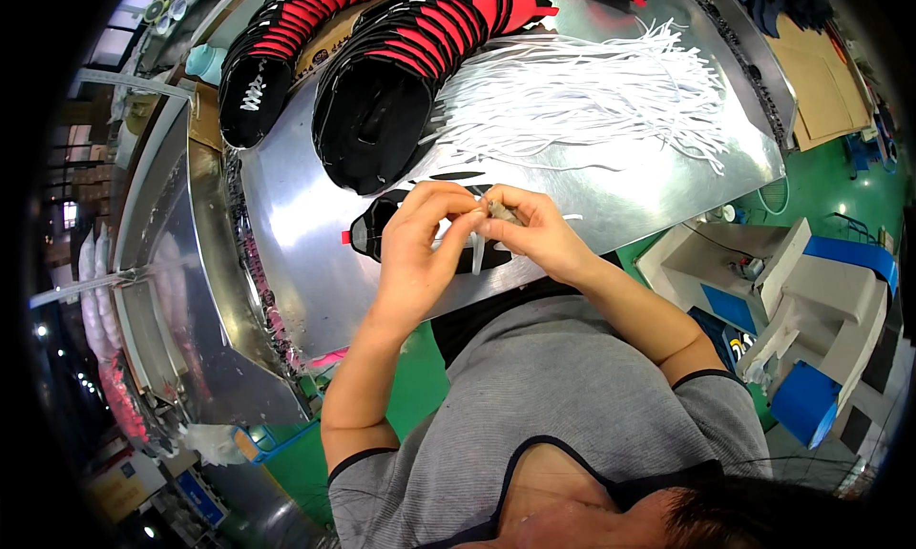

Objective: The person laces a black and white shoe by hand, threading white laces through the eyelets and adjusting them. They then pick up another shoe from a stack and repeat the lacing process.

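My left hand (425, 239) and my right hand (534, 229) meet fingertip to fingertip over a black shoe upper (377, 232) with a small red tab, which lies flat on the shiny metal table (286, 263). Both hands pinch a white lace (476, 253); a short end of it hangs down between them. Much of the upper is hidden under my hands. A loose pile of white laces (582, 91) lies just beyond my hands on the table.
Two long stacks of black and red shoe uppers (401, 62) (272, 48) curve across the far side of the table. A metal conveyor trough (191, 291) runs along the left. White and blue machines (811, 301) stand on the green floor at right.
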Motion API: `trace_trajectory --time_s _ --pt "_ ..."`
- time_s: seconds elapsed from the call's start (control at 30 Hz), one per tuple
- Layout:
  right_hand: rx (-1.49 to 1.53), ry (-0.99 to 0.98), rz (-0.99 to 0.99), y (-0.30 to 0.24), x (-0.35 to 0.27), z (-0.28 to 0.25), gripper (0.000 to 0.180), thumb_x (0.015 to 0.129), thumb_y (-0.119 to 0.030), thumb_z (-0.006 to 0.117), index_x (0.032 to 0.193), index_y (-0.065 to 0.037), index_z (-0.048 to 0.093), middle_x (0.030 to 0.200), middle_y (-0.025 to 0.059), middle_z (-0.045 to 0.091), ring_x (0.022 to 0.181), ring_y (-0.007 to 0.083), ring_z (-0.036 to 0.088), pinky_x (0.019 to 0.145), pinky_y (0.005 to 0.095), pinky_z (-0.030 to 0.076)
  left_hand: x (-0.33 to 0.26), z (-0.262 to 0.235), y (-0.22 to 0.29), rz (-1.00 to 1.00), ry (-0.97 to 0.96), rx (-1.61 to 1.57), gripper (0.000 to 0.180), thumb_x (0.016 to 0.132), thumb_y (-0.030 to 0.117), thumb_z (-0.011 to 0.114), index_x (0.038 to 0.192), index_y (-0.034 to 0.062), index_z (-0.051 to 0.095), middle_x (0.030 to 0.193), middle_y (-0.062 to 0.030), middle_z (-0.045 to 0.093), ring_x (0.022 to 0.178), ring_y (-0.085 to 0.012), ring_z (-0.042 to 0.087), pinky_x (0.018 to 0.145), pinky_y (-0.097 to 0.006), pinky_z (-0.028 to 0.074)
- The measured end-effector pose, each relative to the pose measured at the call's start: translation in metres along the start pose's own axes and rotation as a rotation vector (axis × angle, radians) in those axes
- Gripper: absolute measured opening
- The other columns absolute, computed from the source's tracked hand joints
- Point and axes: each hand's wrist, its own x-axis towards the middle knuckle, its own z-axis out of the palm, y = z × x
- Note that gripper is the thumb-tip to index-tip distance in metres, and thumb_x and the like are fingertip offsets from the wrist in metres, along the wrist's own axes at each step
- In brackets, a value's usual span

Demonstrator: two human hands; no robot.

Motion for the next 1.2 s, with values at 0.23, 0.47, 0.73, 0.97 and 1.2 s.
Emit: trace_trajectory --time_s 0.23,0.47,0.73,0.97,1.2 --pt "-0.097 0.172 -0.038 0.03 0.017 -0.005 0.028 0.092 -0.01 0.066 0.117 0.001 0.059 0.093 0.0055 0.069 0.086 0.0097 0.064 0.077 0.0232 0.049 -0.042 -0.016 -0.062 -0.621 -0.132 -0.185 0.035 0.096 0.034 0.063 0.109 0.0014 0.065 0.102 -0.0079 0.068 0.091 -0.0208 0.062 0.082 -0.034 0.048" --pt "-0.538 0.283 0.038 0.02 0.01 0.008 0.046 0.086 -0.01 0.072 0.128 -0.007 0.054 0.08 0.0042 0.068 0.076 0.0096 0.061 0.068 0.0267 0.048 -0.023 0.003 -0.046 -0.83 -0.051 -0.553 0.037 0.095 0.037 0.064 0.095 0.0005 0.068 0.081 -0.0043 0.068 0.069 -0.01 0.061 0.066 -0.027 0.049" --pt "-0.739 0.148 0.003 0.011 0.007 0.006 0.047 0.087 -0.022 0.07 0.125 -0.006 0.047 0.097 0.0198 0.069 0.086 0.0356 0.067 0.076 0.0415 0.051 -0.032 0.026 -0.037 -0.65 0.204 -0.424 0.013 0.087 0.009 0.071 0.095 -0.0011 0.069 0.081 -0.0036 0.069 0.069 -0.0097 0.065 0.052 -0.023 0.05" --pt "-0.795 0.133 -0.184 0.003 -0.011 -0.001 0.02 0.092 -0.015 0.064 0.103 -0.001 0.056 0.082 0.0118 0.068 0.069 0.0234 0.065 0.063 0.0346 0.049 -0.038 0.03 -0.032 -0.64 0.285 -0.399 0.013 0.085 0.009 0.074 0.091 -0.0013 0.071 0.077 -0.0052 0.069 0.06 -0.0093 0.061 0.051 -0.022 0.047" --pt "-1.012 0.123 -0.216 -0.002 -0.005 -0.005 0.013 0.09 -0.016 0.065 0.092 -0.003 0.062 0.073 0.0128 0.067 0.063 0.0299 0.064 0.058 0.0379 0.049 -0.039 0.031 -0.032 -0.56 0.22 -0.412 0.01 0.088 0.008 0.07 0.093 -0.0015 0.07 0.079 -0.0047 0.069 0.062 -0.0081 0.061 0.05 -0.022 0.047"
